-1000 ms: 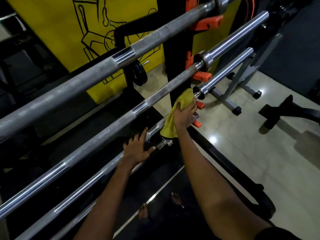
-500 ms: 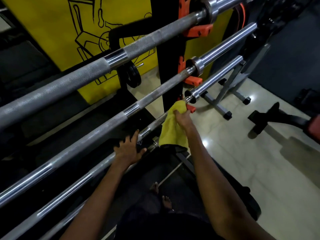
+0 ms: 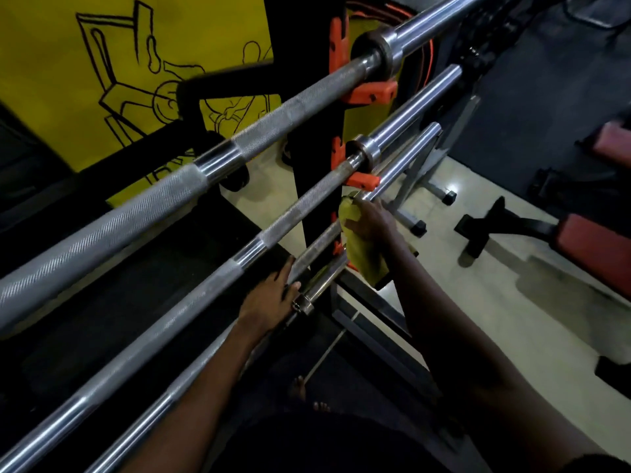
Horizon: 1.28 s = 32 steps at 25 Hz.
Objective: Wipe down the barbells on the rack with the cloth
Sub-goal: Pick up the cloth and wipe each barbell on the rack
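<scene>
Mid-wipe: my right hand [image 3: 370,220] grasps the cloth [image 3: 363,259] round the lower barbell [image 3: 317,246]; my left hand [image 3: 269,302] rests on it, fingers [image 3: 285,272] released. Next I'd slide the cloth toward my left fingers.

Four barbells: top barbell [image 3: 136,213], second barbell [image 3: 300,206], third barbell [image 3: 317,244], lowest barbell [image 3: 324,279], mostly hidden. One yellow cloth [image 3: 362,261]. Two hands: left hand [image 3: 269,302], right hand [image 3: 368,220]. Two orange hooks in plain sight, upper hook [image 3: 372,92] and lower hook [image 3: 363,180], plus part of a third orange piece [image 3: 338,247]. One black rack upright [image 3: 317,131]. Two bare feet [image 3: 300,387]. Two red pads [image 3: 594,247].
</scene>
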Tool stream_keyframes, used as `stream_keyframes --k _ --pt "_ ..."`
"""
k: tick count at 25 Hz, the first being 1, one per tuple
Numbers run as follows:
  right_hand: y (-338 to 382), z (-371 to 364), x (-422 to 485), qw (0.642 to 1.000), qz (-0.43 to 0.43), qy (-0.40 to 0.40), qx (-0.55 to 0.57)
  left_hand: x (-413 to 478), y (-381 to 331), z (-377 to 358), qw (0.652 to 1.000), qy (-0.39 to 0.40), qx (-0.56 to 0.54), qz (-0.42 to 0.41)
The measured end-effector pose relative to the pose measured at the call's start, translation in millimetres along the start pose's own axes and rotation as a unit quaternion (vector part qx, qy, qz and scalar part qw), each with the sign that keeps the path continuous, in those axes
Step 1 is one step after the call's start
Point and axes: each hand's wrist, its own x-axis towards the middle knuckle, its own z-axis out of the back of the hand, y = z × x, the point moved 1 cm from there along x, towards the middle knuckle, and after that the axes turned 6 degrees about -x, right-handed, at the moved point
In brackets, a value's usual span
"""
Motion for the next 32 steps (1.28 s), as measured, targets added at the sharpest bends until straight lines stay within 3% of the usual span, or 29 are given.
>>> stream_keyframes --k 7,11,18,23,29,32 --pt "-13.5 -10.4 -3.9 0.993 -0.025 -0.053 0.106 2.3 3.8 -3.1 0.999 -0.038 0.017 -0.014" --pt "-32.3 -2.8 -5.1 0.968 -0.049 -0.069 0.237 1.9 4.8 -4.2 1.000 -0.025 0.012 0.002" --pt "-15.4 9.5 18.3 0.952 -0.087 -0.194 0.220 50.1 -16.0 -7.5 1.000 0.027 -0.004 0.007" --pt "-43.7 5.9 55.2 0.988 -0.026 -0.055 0.145 57.5 -17.4 -16.4 1.000 -0.002 0.007 0.018" --pt "-64.4 12.4 97.1 0.991 -0.039 -0.102 0.074 74.1 -37.1 -27.7 0.996 -0.025 0.082 -0.035" --pt "-62.8 -7.1 95.2 0.995 0.049 -0.060 0.062 95.7 -56.5 -36.0 0.993 -0.041 0.098 -0.051"
